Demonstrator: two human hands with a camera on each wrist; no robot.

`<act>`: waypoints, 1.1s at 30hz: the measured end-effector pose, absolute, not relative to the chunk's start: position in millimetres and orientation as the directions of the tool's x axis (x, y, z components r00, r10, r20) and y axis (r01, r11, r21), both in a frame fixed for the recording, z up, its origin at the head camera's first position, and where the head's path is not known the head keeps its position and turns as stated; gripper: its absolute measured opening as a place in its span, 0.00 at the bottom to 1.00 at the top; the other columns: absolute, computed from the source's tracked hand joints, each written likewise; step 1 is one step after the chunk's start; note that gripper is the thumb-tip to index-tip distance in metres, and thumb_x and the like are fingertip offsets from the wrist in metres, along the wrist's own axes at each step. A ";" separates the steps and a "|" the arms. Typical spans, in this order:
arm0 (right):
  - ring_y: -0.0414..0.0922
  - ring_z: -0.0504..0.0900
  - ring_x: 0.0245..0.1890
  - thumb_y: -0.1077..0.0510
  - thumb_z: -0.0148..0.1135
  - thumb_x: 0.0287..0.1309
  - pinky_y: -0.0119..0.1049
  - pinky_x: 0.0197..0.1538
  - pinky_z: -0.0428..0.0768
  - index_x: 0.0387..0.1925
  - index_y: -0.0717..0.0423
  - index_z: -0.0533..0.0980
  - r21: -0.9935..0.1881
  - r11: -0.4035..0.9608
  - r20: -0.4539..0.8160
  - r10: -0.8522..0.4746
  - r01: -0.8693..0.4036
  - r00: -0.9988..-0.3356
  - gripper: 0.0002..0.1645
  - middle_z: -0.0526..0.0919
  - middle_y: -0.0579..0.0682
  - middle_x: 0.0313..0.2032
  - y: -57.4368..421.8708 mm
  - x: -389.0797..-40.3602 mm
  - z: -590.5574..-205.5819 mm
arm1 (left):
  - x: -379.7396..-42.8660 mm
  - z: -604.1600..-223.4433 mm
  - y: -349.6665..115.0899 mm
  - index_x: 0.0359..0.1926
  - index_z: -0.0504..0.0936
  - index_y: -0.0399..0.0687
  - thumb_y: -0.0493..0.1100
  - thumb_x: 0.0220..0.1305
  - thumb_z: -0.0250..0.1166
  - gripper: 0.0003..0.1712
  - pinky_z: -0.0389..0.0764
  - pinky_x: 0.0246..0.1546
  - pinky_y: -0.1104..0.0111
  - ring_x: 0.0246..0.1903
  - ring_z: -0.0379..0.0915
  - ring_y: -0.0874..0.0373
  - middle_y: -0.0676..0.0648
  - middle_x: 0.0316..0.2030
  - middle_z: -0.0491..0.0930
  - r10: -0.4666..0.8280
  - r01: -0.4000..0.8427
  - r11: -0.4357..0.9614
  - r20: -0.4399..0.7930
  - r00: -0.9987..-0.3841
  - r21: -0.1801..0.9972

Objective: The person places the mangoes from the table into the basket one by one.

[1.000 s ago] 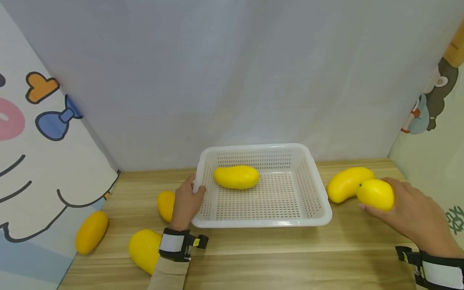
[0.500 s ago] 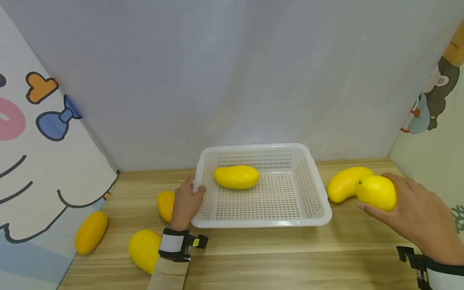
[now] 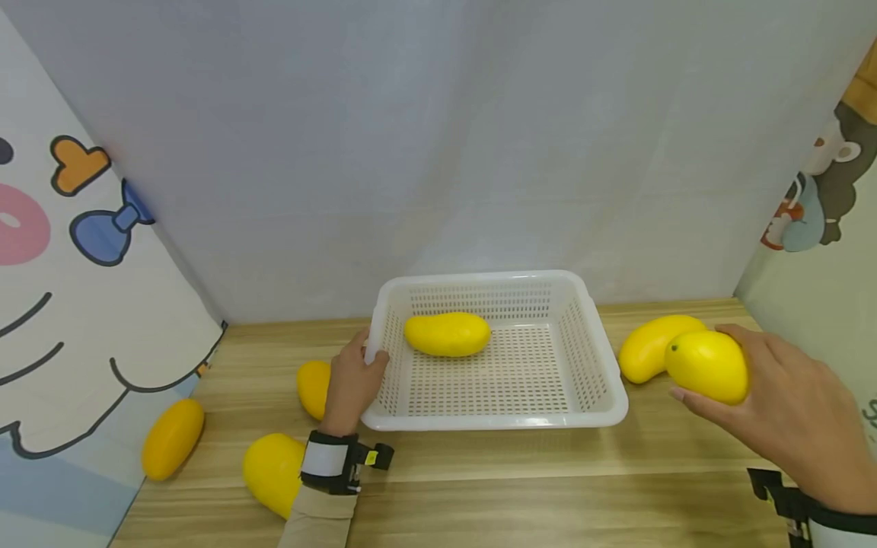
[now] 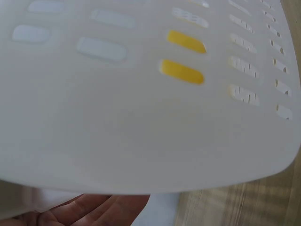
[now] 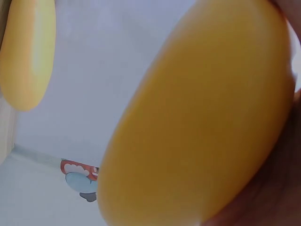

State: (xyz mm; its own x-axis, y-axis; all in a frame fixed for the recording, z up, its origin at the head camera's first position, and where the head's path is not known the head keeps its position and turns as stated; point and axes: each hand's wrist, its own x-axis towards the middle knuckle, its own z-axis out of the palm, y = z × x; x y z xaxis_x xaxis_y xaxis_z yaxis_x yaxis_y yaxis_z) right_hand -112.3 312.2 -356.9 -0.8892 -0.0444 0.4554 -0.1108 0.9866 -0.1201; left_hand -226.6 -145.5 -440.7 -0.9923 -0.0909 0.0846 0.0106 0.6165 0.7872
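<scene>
A white perforated plastic basket (image 3: 493, 421) stands on the wooden table, one yellow mango (image 3: 447, 334) lying inside at its left. My left hand (image 3: 352, 384) grips the basket's left rim; in the left wrist view the basket wall (image 4: 141, 136) fills most of the picture. Right of the basket, my right hand (image 3: 795, 403) holds another mango (image 3: 709, 367) between thumb and fingers. That held mango (image 5: 197, 122) looms large in the right wrist view. Just behind it, a further mango (image 3: 651, 348) rests on the table beside the basket's right side.
Left of the basket lie several more mangoes: one (image 3: 314, 388) partly behind the left hand, one (image 3: 272, 473) by the left forearm, and one (image 3: 173, 440) near the left wall panel. A grey-white backdrop (image 3: 438, 152) rises behind the table (image 3: 521, 487); a printed panel (image 3: 829, 274) bounds the right.
The mango in my right hand has tilted slightly, turning its stem end a little to the left. The left hand, the basket and the other mangoes stay put.
</scene>
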 end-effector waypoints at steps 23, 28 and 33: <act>0.56 0.73 0.27 0.23 0.67 0.26 0.51 0.26 0.72 0.55 0.57 0.68 -0.082 0.985 0.484 -0.093 -0.150 -0.870 0.59 0.76 0.63 0.42 283.4 -107.4 -351.5 | -226.1 -440.3 -145.2 0.65 0.63 0.45 0.45 0.64 0.54 0.29 0.79 0.22 0.66 0.25 0.77 0.57 0.40 0.38 0.80 -0.088 0.007 0.628 0.080 -0.993 0.778; 0.56 0.73 0.27 0.24 0.68 0.24 0.52 0.26 0.72 0.54 0.57 0.69 -0.066 0.981 0.510 -0.126 -0.185 -0.851 0.58 0.77 0.62 0.40 278.8 -105.8 -350.2 | -225.3 -437.9 -144.5 0.65 0.64 0.46 0.45 0.63 0.55 0.29 0.79 0.23 0.65 0.26 0.78 0.56 0.40 0.39 0.80 -0.091 0.011 0.624 0.087 -0.992 0.781; 0.56 0.74 0.31 0.25 0.69 0.23 0.53 0.29 0.72 0.53 0.57 0.69 -0.058 0.970 0.532 -0.170 -0.236 -0.830 0.58 0.77 0.61 0.39 274.9 -104.1 -348.5 | -225.1 -437.8 -144.5 0.65 0.64 0.47 0.45 0.63 0.55 0.29 0.78 0.23 0.66 0.25 0.77 0.56 0.41 0.38 0.80 -0.093 0.006 0.622 0.081 -0.992 0.783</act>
